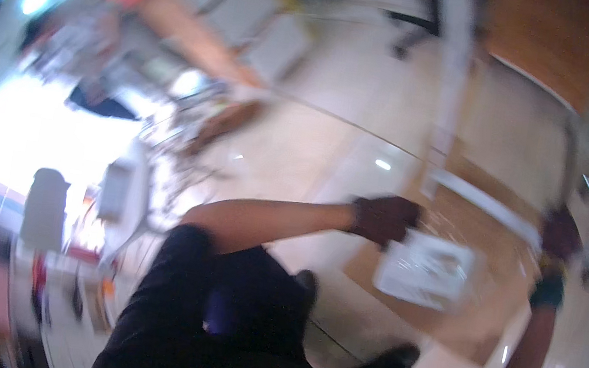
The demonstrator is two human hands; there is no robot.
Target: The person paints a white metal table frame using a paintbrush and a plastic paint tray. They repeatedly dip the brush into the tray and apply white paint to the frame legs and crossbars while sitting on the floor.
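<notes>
My left hand (385, 220), in a dark glove, is closed on the near-left edge of a white packet (423, 270). Its surface shines like clear plastic wrap; what is inside cannot be made out. The packet is over a brown cardboard sheet (468, 333) on the floor. My right hand (561, 232), also dark-gloved, is at the right, beside the end of a white bar (489, 206) that crosses the cardboard. Motion blur smears its fingers, so whether it touches the bar is unclear.
A white upright post (451, 78) rises beyond the bar, near a brown wooden panel (551, 43). A dark chair base (408, 28) is on the tiled floor at the back. To the left are a white chair (130, 200) and blurred clutter.
</notes>
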